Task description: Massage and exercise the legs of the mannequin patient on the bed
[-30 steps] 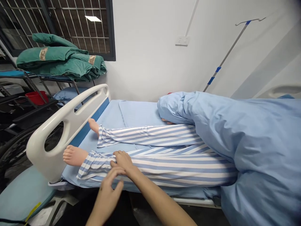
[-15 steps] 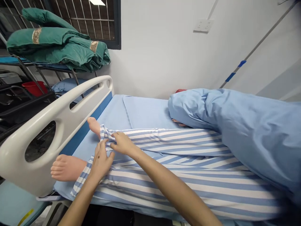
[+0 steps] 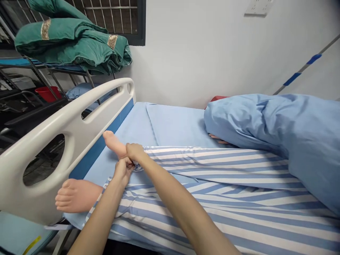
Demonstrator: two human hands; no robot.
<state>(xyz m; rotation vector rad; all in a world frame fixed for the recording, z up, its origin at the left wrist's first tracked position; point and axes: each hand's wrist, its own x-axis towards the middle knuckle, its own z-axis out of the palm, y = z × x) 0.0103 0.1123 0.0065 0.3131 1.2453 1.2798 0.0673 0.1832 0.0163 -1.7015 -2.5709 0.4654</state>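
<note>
On the hospital bed [image 3: 175,124], the far striped pajama trouser leg [image 3: 212,164] runs lengthwise from the blue blanket [image 3: 265,120] toward the manikin's foot [image 3: 113,143]. Its gathered cuff [image 3: 137,165] lies just beside that foot, pinched between the fingers of the left hand [image 3: 121,171] and right hand [image 3: 135,152], the right nearer.

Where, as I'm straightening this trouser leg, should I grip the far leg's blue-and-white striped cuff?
Take the gathered striped cuff at the ankle of the pale mannequin foot, from your side, where your left hand and right hand are: the cloth bunches there into a fold, while the leg lies flat further up.
</note>
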